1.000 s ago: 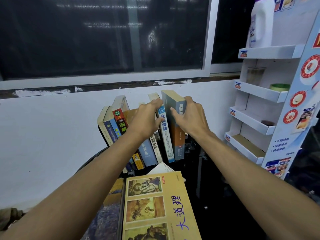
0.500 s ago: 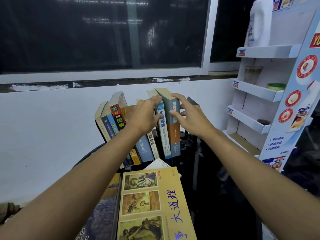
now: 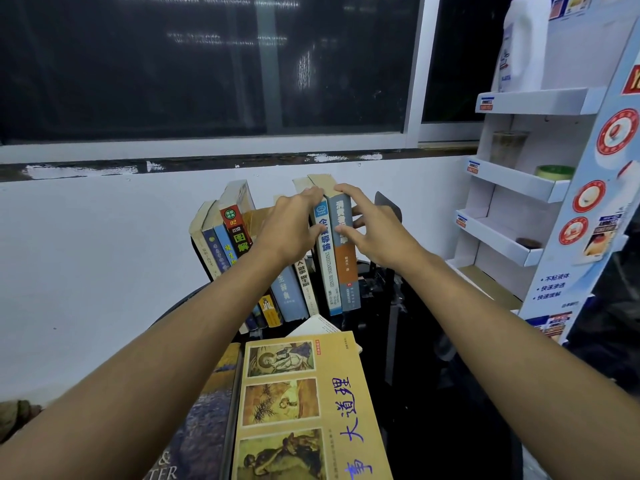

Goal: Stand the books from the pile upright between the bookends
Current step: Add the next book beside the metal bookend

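A row of books stands upright on a dark round table [image 3: 173, 317]. At its right end are a blue and white book [image 3: 327, 271] and a grey and orange book [image 3: 348, 268]. My left hand [image 3: 291, 226] curls over the blue and white book's top, thumb on its spine. My right hand [image 3: 377, 233] holds the grey and orange book, with the index finger on its top and the thumb on its spine. A dark bookend [image 3: 389, 206] shows just right of that hand. The other dark bookend [image 3: 198, 254] edges the row's left end. The pile lies nearer me, with a yellow book [image 3: 304, 403] on top.
A dark purple book [image 3: 204, 410] lies left of the yellow one, and a white book [image 3: 318, 325] pokes out behind it. A white cardboard display shelf [image 3: 519, 188] stands at the right. The white wall and window sill [image 3: 207, 164] run behind the row.
My right hand has slid from the far side of the grey and orange book toward its spine, uncovering the right bookend. The two right-hand books stand a little straighter.
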Demonstrator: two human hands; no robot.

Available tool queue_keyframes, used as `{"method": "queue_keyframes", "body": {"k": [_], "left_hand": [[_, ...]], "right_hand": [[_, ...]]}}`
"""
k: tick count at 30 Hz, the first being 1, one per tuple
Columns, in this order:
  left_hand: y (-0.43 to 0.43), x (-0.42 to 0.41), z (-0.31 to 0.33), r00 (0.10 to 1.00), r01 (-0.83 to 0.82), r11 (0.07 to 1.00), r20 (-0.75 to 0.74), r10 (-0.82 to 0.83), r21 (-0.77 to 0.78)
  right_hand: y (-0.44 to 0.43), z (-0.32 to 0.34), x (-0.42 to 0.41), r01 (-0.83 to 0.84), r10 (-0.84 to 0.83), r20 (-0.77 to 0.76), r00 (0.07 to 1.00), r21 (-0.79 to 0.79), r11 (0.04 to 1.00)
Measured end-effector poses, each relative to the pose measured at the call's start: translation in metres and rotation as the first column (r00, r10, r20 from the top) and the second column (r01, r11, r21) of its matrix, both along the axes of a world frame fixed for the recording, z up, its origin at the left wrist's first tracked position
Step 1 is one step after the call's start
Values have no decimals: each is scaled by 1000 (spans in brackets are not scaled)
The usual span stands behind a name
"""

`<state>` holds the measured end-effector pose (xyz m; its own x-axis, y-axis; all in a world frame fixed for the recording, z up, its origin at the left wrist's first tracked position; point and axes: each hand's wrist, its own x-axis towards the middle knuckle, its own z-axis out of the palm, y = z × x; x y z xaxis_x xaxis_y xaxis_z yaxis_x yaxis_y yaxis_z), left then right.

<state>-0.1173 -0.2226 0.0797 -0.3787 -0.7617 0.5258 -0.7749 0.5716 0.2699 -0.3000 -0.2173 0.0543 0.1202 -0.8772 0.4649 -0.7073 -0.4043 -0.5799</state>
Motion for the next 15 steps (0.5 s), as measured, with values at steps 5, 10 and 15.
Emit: {"method": "queue_keyframes", "body": {"k": [5,10,15], "left_hand": [[0,-1,1,1000,4,1000,13,-4,9],[6,0,3,999,9,1000,31,-10,18],[14,6,6,998,55,998,22,-56,44]], "right_hand": [[1,0,3,2,-2,-3,1000,-4,1000],[3,1,5,2,-2,-22,1000,7,1000],[5,3,6,-11,14,-66,998,50,999]]}}
